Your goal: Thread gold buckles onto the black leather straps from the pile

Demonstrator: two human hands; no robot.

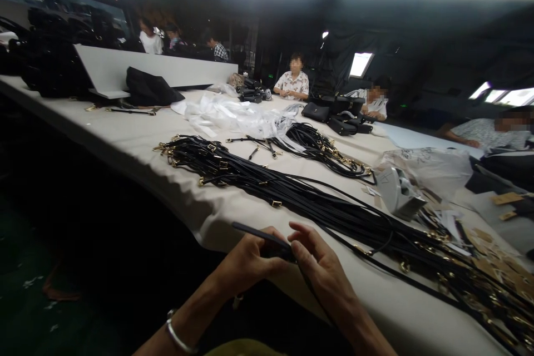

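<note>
A narrow black strap [252, 230] runs through both hands at the table's near edge, its flat end sticking out to the left. My left hand [246, 261] is closed round it, with the thumb stretched toward the right hand. My right hand [323, 264] pinches the strap near the thumb, its index finger raised, and the strap trails down below that wrist. What lies between the two hands is dark and partly hidden. Just beyond them stretches a long bundle of black straps [292, 192] with gold-coloured buckles and clasps.
Behind the bundle lie a coiled pile of straps [317, 144], crumpled clear plastic [233, 114] and several black bags [337, 114]. A white tape dispenser-like object [398, 192] stands at right, near paper tags. Several people sit around the cloth-covered table [137, 133].
</note>
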